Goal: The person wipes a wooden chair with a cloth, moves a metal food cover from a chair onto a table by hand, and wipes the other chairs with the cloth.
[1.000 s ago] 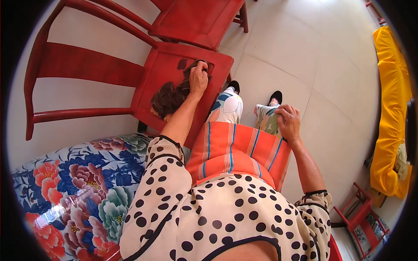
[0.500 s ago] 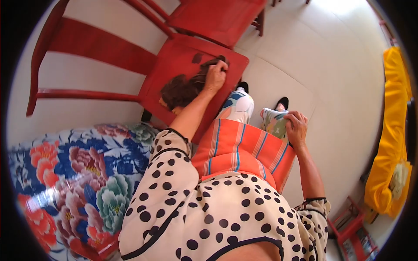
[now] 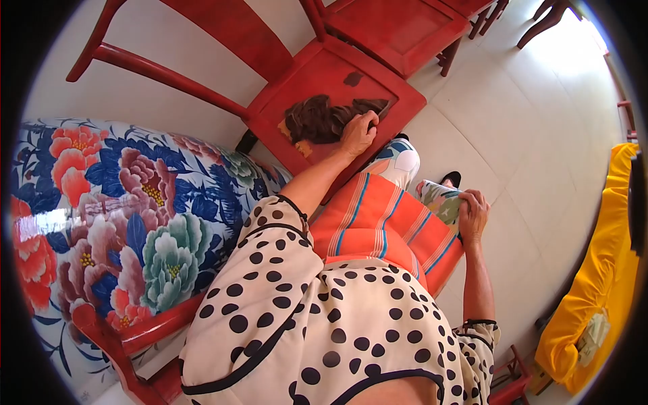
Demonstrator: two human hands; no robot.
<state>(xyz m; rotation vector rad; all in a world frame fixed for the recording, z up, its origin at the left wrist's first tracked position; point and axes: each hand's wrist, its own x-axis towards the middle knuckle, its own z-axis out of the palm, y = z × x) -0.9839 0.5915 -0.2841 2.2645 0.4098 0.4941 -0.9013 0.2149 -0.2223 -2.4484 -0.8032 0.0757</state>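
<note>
A crumpled dark brown cloth (image 3: 317, 120) lies on the seat of a red wooden chair (image 3: 398, 111), with tan pieces (image 3: 304, 147) showing at its near left edge. My left hand (image 3: 359, 133) is closed on the cloth's right end, its fingers bent into the fabric. My right hand (image 3: 474, 214) rests at my knee, beside the far right corner of an orange striped cloth (image 3: 358, 216) spread over my lap. Its fingers are curled against the patterned trousers (image 3: 439, 199), and whatever they may hold is hidden.
A small dark patch (image 3: 352, 79) marks the chair seat. Another red seat (image 3: 398, 34) adjoins it at the back. To the left is a glossy flower-patterned cover (image 3: 155, 223) by a red armrest (image 3: 155, 331). Yellow fabric (image 3: 601, 270) drapes along the right side above the tiled floor (image 3: 540, 135).
The view has shifted, so the chair sits further right and the flowered cover shows more. My left hand stays on the brown cloth, which now looks more spread out. The right hand keeps its place.
</note>
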